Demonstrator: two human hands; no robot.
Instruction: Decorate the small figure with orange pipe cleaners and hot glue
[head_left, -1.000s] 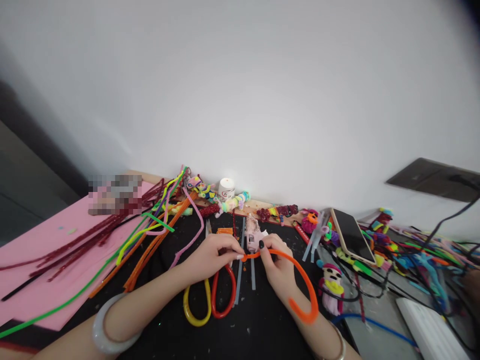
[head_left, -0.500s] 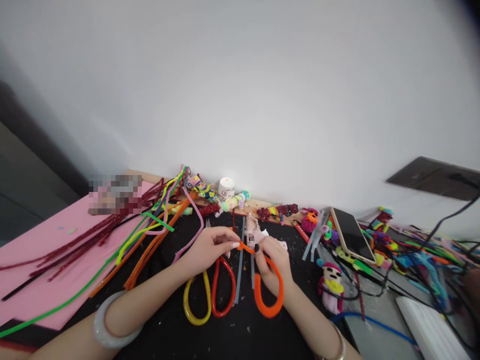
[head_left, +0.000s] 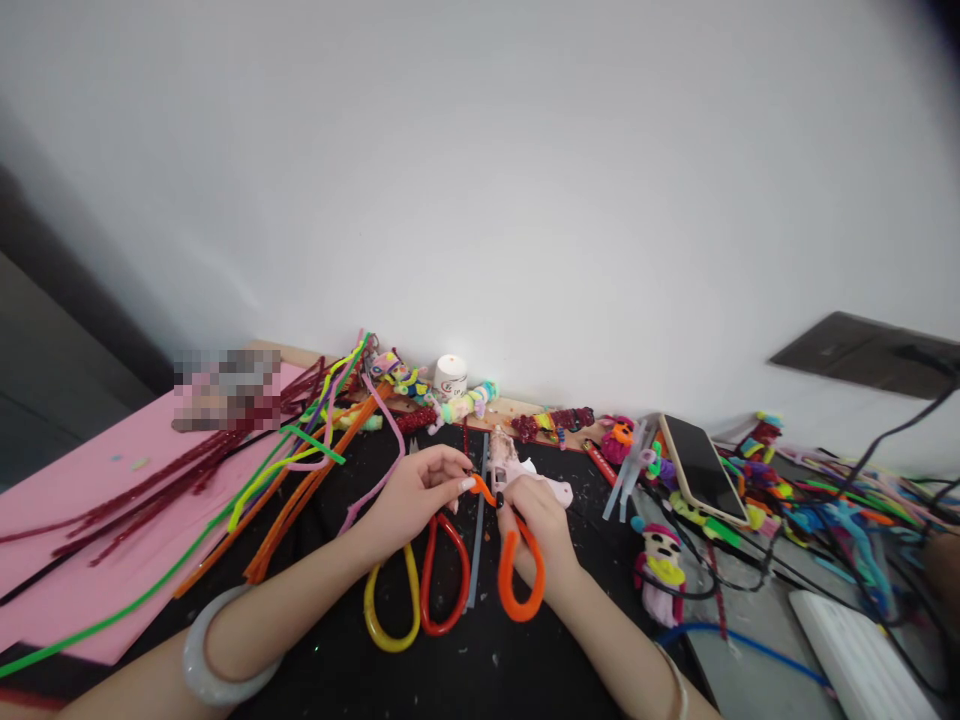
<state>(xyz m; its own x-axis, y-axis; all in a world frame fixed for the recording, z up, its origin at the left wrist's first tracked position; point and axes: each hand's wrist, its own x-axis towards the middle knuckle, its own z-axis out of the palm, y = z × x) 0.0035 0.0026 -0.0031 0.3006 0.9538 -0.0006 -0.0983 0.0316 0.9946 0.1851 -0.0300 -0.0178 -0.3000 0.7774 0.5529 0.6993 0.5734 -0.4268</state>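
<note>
My left hand (head_left: 420,490) and my right hand (head_left: 536,520) meet over the black mat (head_left: 465,660), both pinching an orange pipe cleaner (head_left: 517,575) bent into a narrow loop. The left fingertips pinch its upper end; the right fingers grip it just beside them, with the loop hanging toward me. A red loop (head_left: 446,575) and a yellow loop (head_left: 390,600) lie next to each other under my left hand. A pink glue gun (head_left: 517,470) lies just behind my hands.
Long pipe cleaners (head_left: 285,480) in several colours fan over a pink sheet (head_left: 82,520) at left. Glue sticks (head_left: 478,550), small pipe-cleaner figures (head_left: 660,575), a phone (head_left: 701,465), cables and a white keyboard (head_left: 862,660) crowd the right. A white tape roll (head_left: 451,377) stands by the wall.
The wide orange arc has been folded inward by my right hand into a narrow closed loop. Both hands stayed near the same spot.
</note>
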